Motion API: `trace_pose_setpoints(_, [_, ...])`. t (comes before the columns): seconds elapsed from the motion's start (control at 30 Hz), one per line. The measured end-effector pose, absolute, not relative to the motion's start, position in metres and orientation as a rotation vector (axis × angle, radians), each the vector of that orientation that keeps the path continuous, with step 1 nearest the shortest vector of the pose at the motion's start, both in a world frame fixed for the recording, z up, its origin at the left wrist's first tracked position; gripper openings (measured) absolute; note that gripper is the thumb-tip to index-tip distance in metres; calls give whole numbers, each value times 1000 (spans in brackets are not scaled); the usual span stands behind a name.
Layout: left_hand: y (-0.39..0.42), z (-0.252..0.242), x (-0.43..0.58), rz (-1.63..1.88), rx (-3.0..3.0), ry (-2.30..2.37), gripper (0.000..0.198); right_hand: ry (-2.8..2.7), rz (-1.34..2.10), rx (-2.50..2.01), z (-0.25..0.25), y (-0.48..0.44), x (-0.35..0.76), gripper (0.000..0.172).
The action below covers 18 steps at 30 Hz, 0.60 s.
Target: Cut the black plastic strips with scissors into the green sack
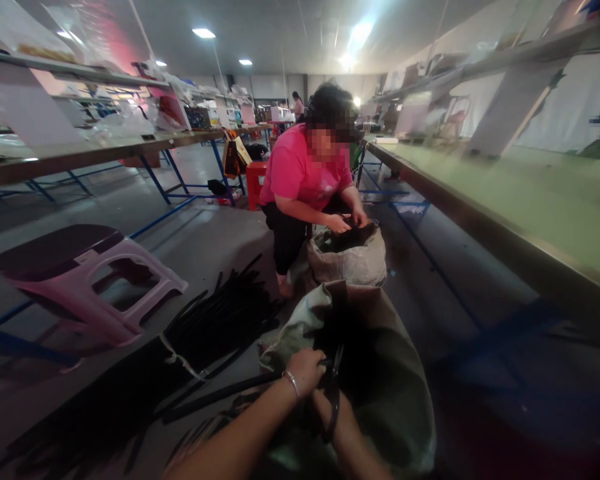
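A grey concrete floor [220, 240] runs back through a long hall. At left stands a wooden bench [80, 157] on blue legs, with a cluttered left shelf [80, 70] above it. At right is a green bench [530, 193] under a right shelf [530, 50]. A pink stool [55, 250] with a dark seat sits at lower left, and a red stool [255, 180] at mid-frame. Ceiling lamps [203, 33] glow white along the top — one at upper centre glares. A white wall [570, 113] closes the right side.
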<state>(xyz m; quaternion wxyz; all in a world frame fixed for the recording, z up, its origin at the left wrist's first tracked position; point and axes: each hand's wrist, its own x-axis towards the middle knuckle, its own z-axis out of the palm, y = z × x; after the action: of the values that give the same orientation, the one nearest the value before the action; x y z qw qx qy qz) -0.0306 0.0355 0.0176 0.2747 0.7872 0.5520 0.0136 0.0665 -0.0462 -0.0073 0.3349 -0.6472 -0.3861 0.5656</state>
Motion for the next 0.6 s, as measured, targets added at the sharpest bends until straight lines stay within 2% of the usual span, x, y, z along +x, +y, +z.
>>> trace_pose_setpoints(0.23, [40,9,-31,165,2087,1468,27,-1508,1183,-1837,14,-37,101,27])
trace_pose_setpoints(0.37, [39,8,-36,136,2108,1457,26,-1515,1135,-1902,18,-29,110,17])
trace_pose_setpoints(0.6, [43,10,-48,149,2132,1457,29,-1390,1103,-1960,6,-28,114,11])
